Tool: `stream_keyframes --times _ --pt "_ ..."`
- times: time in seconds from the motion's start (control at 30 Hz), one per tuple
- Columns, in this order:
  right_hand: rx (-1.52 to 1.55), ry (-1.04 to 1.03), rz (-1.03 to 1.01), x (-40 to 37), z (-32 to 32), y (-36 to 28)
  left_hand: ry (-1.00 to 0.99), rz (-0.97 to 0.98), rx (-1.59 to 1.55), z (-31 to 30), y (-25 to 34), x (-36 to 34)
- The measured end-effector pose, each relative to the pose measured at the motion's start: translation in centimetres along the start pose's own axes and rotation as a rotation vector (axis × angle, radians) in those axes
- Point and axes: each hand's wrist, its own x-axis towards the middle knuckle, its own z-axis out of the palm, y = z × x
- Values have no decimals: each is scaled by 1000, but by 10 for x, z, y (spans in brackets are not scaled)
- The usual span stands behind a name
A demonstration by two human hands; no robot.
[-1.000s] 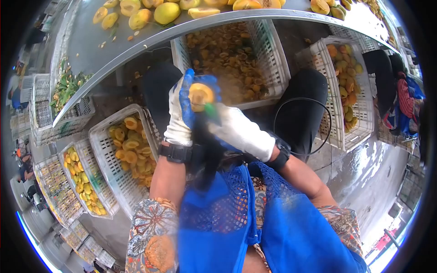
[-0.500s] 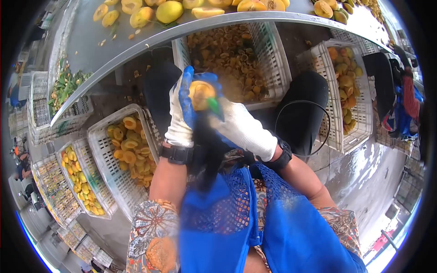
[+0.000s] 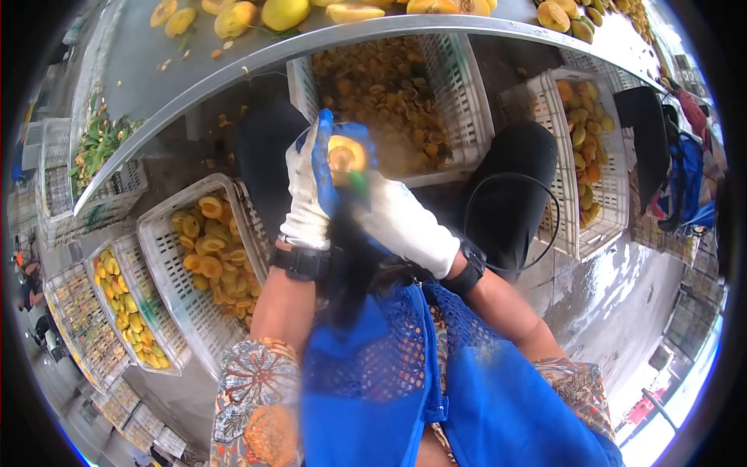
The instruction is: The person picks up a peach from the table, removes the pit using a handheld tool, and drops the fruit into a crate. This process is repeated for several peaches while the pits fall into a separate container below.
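Note:
My left hand, in a white glove with blue coated palm and fingers, is closed around a yellow peach half. The cut face is turned up, with a brownish round middle. My right hand, in a similar white glove, presses in close at the lower right of the fruit. It grips a small green tool, blurred by motion; its working end cannot be made out. Both hands are over my lap, in front of a white crate filled with scooped-out brownish-yellow pieces.
A metal table with peach halves curves across the top. White crates of peach halves stand at my left and right. Another crate under leafy scraps is at far left. A thin black cable loop hangs by my right knee.
My view has shifted slightly. Both hands stay together on the peach half, whose brownish middle now shows more plainly. The green tool has moved slightly down and left.

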Motion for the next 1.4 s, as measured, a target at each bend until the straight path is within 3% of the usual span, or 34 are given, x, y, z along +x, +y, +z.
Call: stream_keyframes --times 0.07,0.1,0.17,0.23,0.3,0.37,0.47,0.6,0.7,0.8,0.9,1.0,1.1,1.2,1.4 --pt "23 -82 20 4 -7 0 6 -16 30 1 -2 1" --pt "301 -345 326 9 -31 -23 -9 -28 67 1 -2 0" --pt "624 -465 228 6 -37 -7 -63 -43 128 2 4 0" --pt "733 -391 59 -6 -43 -6 -136 -66 177 2 10 -1" --pt "931 -410 152 -10 -44 -9 -152 -107 104 1 10 1" --pt "1211 -513 527 -7 -42 -14 -125 -164 21 4 13 3" --pt "1310 -536 509 -3 -41 -16 -116 18 -70 10 14 -6" --pt "1154 -424 419 -10 -34 -26 -64 25 -7 9 10 -12" --pt "519 -145 164 -7 -18 -18 -58 44 -49 16 8 -11" --pt "483 -124 184 -11 -17 -14 -51 69 -19 20 3 -10" --pt "256 -34 224 -10 -13 -19 -38 62 -81 24 1 -11" --pt "86 90 16 -12 -3 -3 0 98 -63 26 -3 -11" --pt "96 25 86 -11 -8 -4 6 107 -56 24 -9 -11" --pt "406 -212 263 -7 -20 -8 -40 62 -68 21 -9 -11" --pt "626 -224 241 -17 -24 -13 -55 -49 -44 21 -4 -12"
